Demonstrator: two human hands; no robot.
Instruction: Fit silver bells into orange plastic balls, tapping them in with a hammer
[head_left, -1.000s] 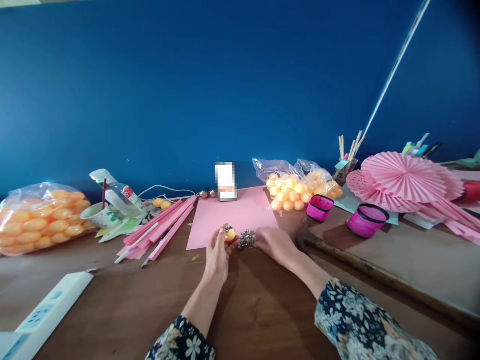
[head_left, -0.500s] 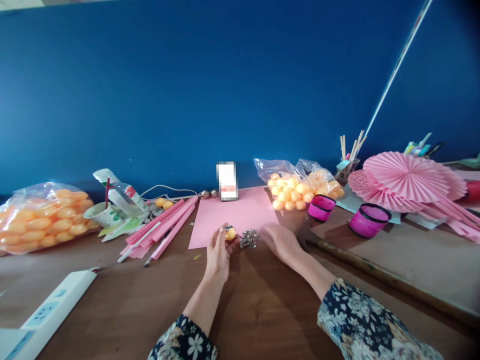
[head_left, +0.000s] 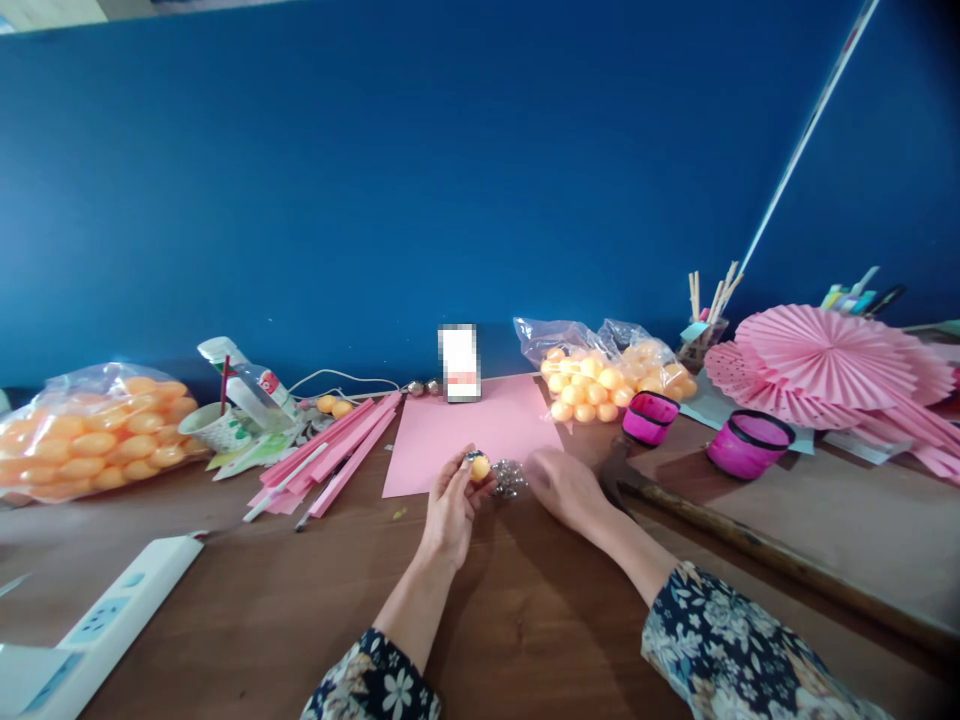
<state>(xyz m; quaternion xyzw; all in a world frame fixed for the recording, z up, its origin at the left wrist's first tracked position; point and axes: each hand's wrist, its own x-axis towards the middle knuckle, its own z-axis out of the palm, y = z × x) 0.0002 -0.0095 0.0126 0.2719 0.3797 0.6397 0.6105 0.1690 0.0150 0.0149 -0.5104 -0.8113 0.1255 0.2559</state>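
Note:
My left hand (head_left: 450, 510) is closed around a small orange ball (head_left: 480, 468), which looks like a table tennis ball with silvery bits stuck on its upper side. Just right of it lies a heap of small shiny metal pieces (head_left: 510, 478), too small to name. Beside the heap's right edge is my right hand (head_left: 566, 490), back upward, its fingers blurred and partly hidden. Whether it holds a piece I cannot make out. Behind both hands a pink paper sheet (head_left: 465, 430) lies flat on the brown table (head_left: 517, 620).
A phone (head_left: 459, 362) stands behind the sheet. Bags of orange balls (head_left: 97, 445) sit left and right. Pink paper strips (head_left: 330, 455) and a power strip (head_left: 112, 610) lie left. Right are a hammer (head_left: 720, 530), magenta bands (head_left: 750, 445) and pink paper fans (head_left: 832, 355).
My right hand has drawn slightly right, away from the metal heap, and remains close to it. My left hand keeps hold of the ball. The whole view has shifted a little.

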